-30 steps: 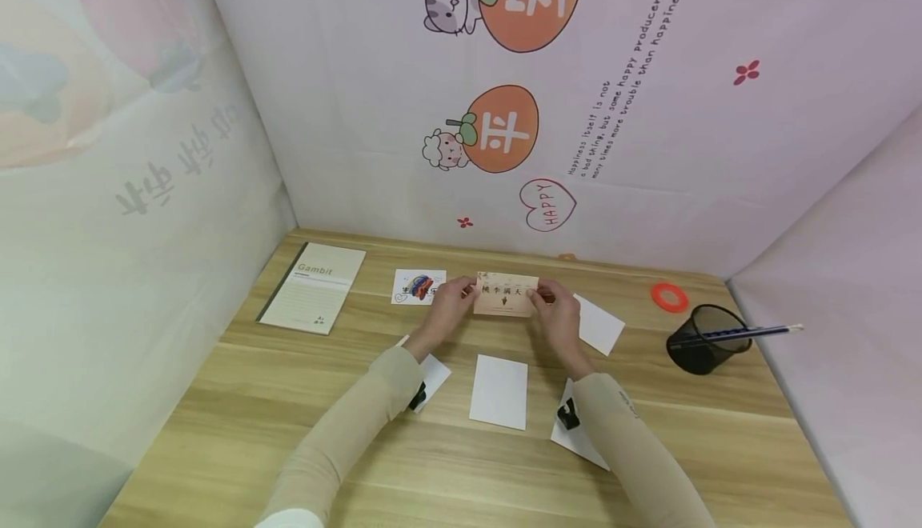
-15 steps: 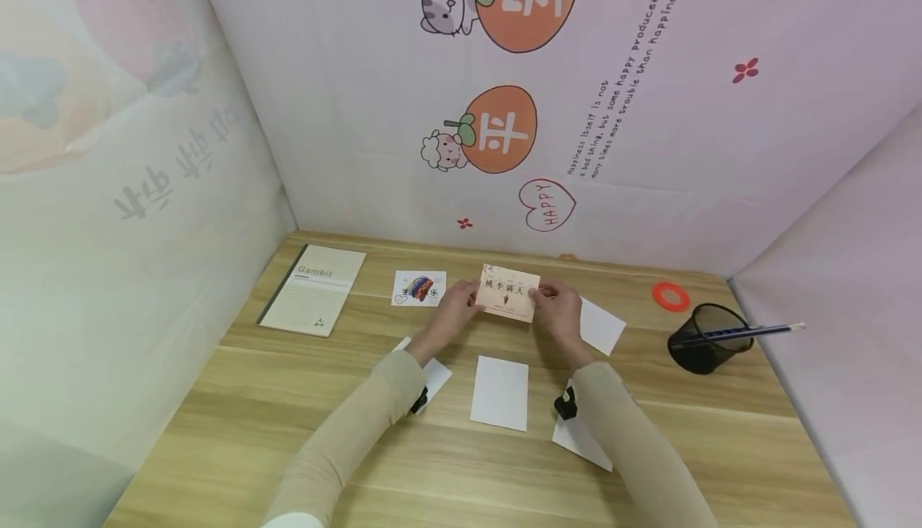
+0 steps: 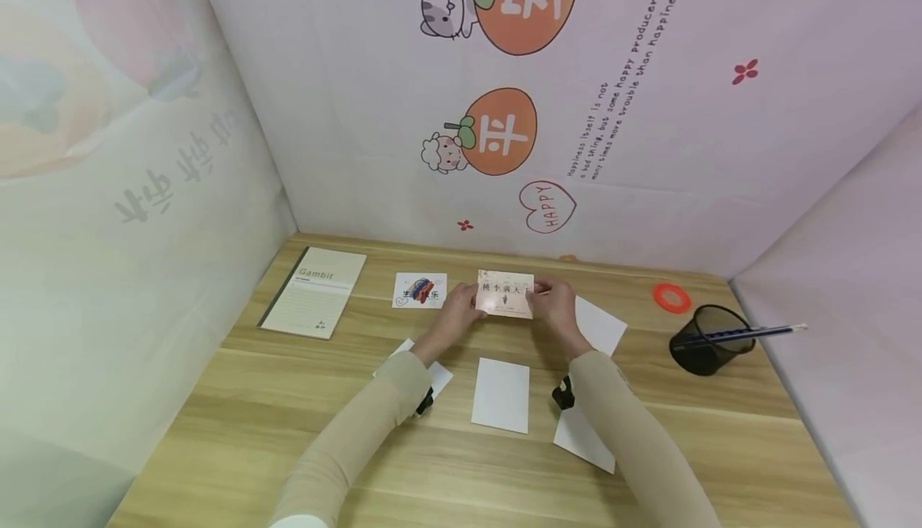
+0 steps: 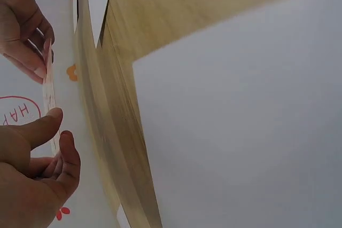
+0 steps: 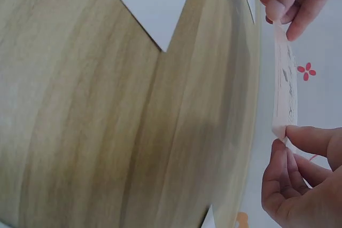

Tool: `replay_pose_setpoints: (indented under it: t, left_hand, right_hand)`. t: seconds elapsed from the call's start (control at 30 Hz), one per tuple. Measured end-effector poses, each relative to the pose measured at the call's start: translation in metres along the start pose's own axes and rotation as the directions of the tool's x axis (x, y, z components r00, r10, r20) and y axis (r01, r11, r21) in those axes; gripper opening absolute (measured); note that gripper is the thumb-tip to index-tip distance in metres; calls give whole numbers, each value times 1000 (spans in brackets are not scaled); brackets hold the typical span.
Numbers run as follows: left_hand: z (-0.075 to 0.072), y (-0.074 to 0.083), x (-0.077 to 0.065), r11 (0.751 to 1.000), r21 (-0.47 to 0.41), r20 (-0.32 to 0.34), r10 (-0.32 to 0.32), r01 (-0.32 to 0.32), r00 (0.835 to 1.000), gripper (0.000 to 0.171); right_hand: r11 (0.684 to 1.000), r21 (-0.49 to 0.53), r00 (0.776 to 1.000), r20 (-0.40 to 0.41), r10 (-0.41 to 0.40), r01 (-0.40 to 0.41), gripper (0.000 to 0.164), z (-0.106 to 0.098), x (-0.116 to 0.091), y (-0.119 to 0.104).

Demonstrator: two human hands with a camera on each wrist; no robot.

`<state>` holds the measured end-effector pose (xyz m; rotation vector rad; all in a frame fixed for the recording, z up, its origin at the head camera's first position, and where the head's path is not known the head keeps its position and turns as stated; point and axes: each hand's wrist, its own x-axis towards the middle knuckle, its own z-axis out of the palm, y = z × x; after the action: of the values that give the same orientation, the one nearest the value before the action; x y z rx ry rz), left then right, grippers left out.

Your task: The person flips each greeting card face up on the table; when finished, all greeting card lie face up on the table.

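Note:
Between both hands a cream card (image 3: 505, 294) printed with dark Chinese characters is held up above the far part of the table. My left hand (image 3: 457, 314) pinches its left edge between thumb and fingers. At the opposite edge, the thumb and fingers of my right hand (image 3: 558, 312) pinch it too. Both wrist views show the card (image 4: 49, 92) nearly edge-on, with the two hands at its ends. A white card with a colourful drawing and characters (image 3: 420, 290) lies just left of the left hand.
White blank cards lie about the table: one in the middle (image 3: 500, 396), one by the right hand (image 3: 602, 326), others partly under the forearms. A Gambit notebook (image 3: 314, 292) is at left. An orange ring (image 3: 672, 298) and a black mesh pen cup (image 3: 706, 344) with pencils stand at right.
The held card was tilted up and turned clockwise half a second ago; now it is level again. Both hands have kept their grip, with small wrist shifts.

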<state>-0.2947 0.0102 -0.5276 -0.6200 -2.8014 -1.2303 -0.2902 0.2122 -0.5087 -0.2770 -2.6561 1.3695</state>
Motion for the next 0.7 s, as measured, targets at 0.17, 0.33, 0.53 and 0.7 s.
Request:
replay_pose_setpoints:
  t: [0.17,0.33,0.53,0.7]
  left_hand:
    - [3,3,4,996,-56,-11,-64,64,998,23]
    - [6,3,8,986,-117,-18,-119,116,993,19]
    - [6,2,11,973,-159,-20,-173,168,985,22]
    - [8,-2,14,969,-153,-19,-201,196,979,21]
  right_hand:
    - [1000,2,1000,-1,-13,13,35,3,2,2]
    - [1000,23,1000,15,-19,19,39,2,0,1]
    - [997,-4,994,76,-76,76,36,4,-2,4]
    - [978,-91,968,184,-169,188,41,6,-5,13]
